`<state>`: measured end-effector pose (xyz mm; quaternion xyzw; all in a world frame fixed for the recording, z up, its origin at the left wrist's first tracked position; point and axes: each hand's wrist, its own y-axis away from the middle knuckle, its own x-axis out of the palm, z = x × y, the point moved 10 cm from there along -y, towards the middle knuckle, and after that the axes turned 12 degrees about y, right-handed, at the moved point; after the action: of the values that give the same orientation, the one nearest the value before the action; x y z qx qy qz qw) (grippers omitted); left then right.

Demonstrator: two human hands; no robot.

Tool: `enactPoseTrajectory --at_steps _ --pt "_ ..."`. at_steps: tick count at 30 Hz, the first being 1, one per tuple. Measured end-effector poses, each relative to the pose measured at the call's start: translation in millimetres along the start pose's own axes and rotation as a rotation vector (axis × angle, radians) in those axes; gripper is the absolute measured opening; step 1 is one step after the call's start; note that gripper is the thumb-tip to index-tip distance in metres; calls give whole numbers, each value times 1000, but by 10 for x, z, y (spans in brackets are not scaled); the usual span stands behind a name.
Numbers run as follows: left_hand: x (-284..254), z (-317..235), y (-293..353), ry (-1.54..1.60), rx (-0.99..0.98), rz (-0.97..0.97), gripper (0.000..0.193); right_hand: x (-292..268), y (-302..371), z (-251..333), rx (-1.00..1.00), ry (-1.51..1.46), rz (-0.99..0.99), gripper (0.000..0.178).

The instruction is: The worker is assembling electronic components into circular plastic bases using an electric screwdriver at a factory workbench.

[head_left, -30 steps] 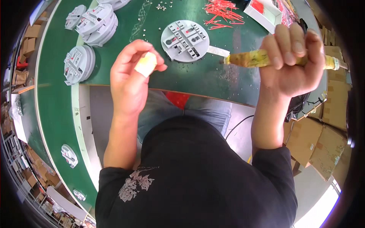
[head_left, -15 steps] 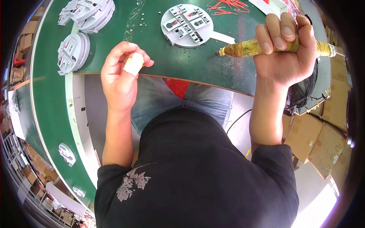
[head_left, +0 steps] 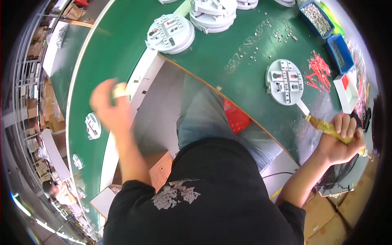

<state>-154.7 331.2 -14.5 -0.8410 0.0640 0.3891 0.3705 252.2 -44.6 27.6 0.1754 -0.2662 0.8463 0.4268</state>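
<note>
My right hand (head_left: 342,139) is wrapped round a yellow tape-wrapped screwdriver (head_left: 320,123), its tip pointing left towards a pale strip (head_left: 303,107). That strip sticks out from a round light-grey plastic base (head_left: 284,83) with dark and red parts set in its slots, lying flat on the green table. My left hand (head_left: 112,106) hangs above the green strip of surface at the left, smeared by motion, with pale tape round its thumb. Its fingers are too blurred to read. A smaller-looking grey base (head_left: 93,125) lies beside it.
Stacked grey bases (head_left: 171,34) sit at the table's left corner, with another stack (head_left: 212,18) behind. Small metal pieces (head_left: 281,36), red leads (head_left: 318,71), a blue bin of metal pieces (head_left: 316,18), another blue bin (head_left: 339,53) and a white box (head_left: 347,93) lie right.
The view has swung left. My left hand has moved from in front of my lap out to the left. My right hand still grips the screwdriver, now lower and further right.
</note>
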Motion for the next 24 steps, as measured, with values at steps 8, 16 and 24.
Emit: enactPoseTrajectory --at_steps 8,16,24 --pt "-1558 2376 465 -385 -675 237 56 19 77 -255 30 -57 -212 27" --pt "-512 985 -387 165 -198 142 49 302 -384 -398 -152 58 -263 43" --pt "825 -1270 -979 329 231 445 47 811 -689 -1004 -44 314 -129 42"
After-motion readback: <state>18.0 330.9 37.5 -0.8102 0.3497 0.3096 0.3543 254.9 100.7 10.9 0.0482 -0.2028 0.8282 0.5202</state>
